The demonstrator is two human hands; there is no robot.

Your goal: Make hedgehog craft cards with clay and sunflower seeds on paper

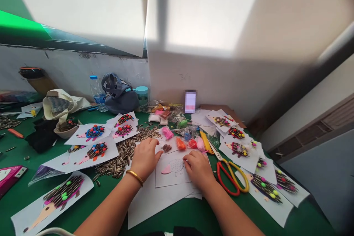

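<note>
A small white card with a printed hedgehog outline (177, 167) lies on larger white sheets (149, 202). Pink clay (166, 170) covers the hedgehog's pointed face. My left hand (145, 156) is over the card's upper left side, thumb apart from the fingers, with nothing visible in it. Beside the outline's right edge, my right hand (199, 167) has its thumb and fingertips drawn together; whatever may be between them is too small to make out. A brown clay lump (166, 148) sits just above the card, near orange clay (180, 143) and pink clay (167, 132).
Striped sunflower seeds (121, 155) are heaped left of the sheets. Scissors (231, 177) with red and yellow handles and a yellow cutter (206, 142) lie right. Finished hedgehog cards (63, 199) flank both sides. A phone (190, 101), bottle (97, 94) and bag (120, 97) stand behind.
</note>
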